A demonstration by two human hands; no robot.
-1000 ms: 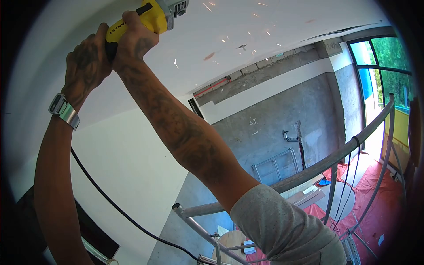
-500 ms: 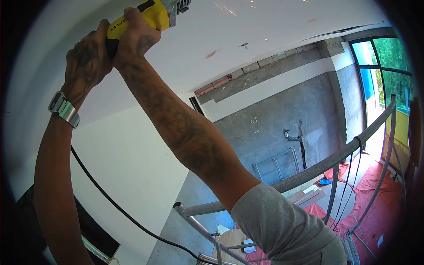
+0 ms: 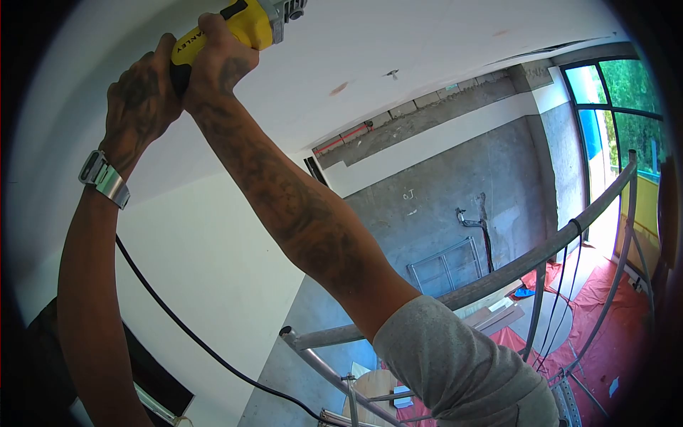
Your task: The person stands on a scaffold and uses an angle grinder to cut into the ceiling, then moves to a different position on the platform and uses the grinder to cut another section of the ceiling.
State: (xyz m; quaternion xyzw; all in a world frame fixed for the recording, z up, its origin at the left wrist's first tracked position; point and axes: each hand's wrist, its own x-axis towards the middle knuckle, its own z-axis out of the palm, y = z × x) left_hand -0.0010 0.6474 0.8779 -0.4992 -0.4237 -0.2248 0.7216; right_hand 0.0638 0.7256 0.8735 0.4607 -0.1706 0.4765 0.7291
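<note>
A yellow and black angle grinder [image 3: 252, 27] with a grey metal head is raised to the ceiling at the top of the head view. My right hand [image 3: 219, 60] is closed around its yellow body. Just to the left, my left hand [image 3: 142, 89] is closed at the rear end of the same tool, its fingers partly hidden. The grinder's disc lies beyond the top edge of the view. A black cable [image 3: 188, 327] runs behind my left forearm and down to the scaffold.
Metal scaffold rails [image 3: 498, 277] curve round me on the right and below, with thin black cords hanging from them. The white ceiling [image 3: 441, 43] is close overhead. Far below lies a red floor covering [image 3: 597, 320] with boards on it. A tall window [image 3: 626, 107] stands at the right.
Sparks flew near the grinder's head half a second ago; none show now. Both hands keep their hold with almost no movement.
</note>
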